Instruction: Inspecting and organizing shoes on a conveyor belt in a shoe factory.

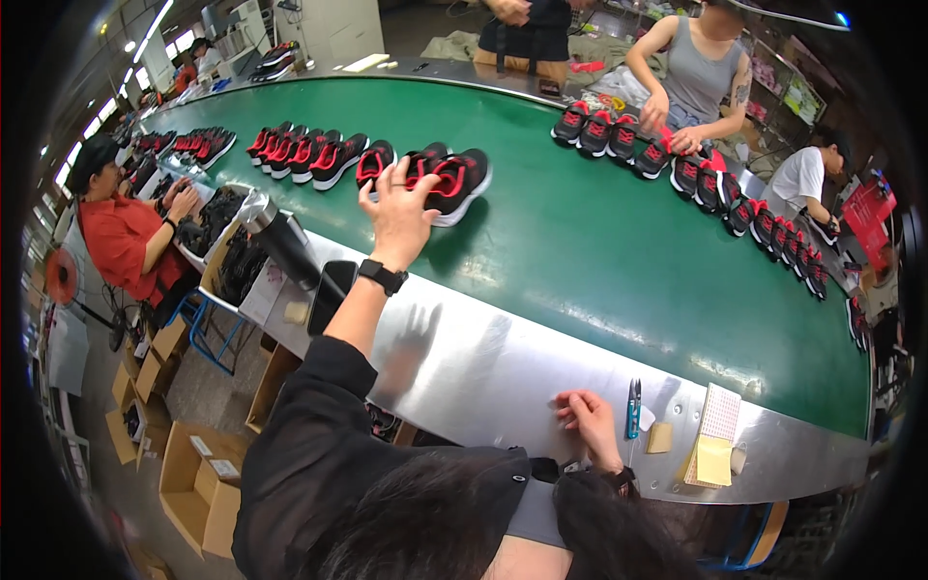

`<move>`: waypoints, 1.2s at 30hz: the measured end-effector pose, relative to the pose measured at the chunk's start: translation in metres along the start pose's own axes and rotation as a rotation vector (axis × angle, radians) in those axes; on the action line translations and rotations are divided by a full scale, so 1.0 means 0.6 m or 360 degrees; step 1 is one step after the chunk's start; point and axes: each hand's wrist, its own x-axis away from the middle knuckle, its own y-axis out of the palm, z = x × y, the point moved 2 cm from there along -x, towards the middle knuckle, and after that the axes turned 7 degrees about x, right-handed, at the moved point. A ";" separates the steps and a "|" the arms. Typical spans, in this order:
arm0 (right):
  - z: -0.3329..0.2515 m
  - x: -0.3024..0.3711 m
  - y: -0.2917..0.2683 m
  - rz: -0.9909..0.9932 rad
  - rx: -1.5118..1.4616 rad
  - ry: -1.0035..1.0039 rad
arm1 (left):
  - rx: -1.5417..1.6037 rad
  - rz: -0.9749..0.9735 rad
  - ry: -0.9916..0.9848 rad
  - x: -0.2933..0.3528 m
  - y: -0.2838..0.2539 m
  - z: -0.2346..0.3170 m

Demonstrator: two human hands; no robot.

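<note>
My left hand [401, 224] reaches over the green belt with its fingers spread. It overlaps the near ends of a few black-and-red sneakers with white soles, and the closest is the right-hand sneaker [462, 186]. Whether the fingertips touch that shoe I cannot tell. Just left of the hand sits another sneaker [375, 162] of the same kind. My right hand [590, 423] hovers above the steel table edge, fingers loosely bent and apart, holding nothing. Right beside it lie blue-handled thread snips [634, 410].
Sneaker rows [307, 155] stand on the green belt [541, 232], with another line [764, 227] along its far side. Co-workers handle shoes at left and across. A steel bottle [280, 237], a phone [333, 290] and a yellow notepad [714, 461] rest on the steel table [503, 377].
</note>
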 end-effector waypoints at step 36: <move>-0.301 -0.965 -0.243 0.0630 -0.0758 -0.0472 | 0.2303 -0.1213 -0.1364 0.199 0.275 0.360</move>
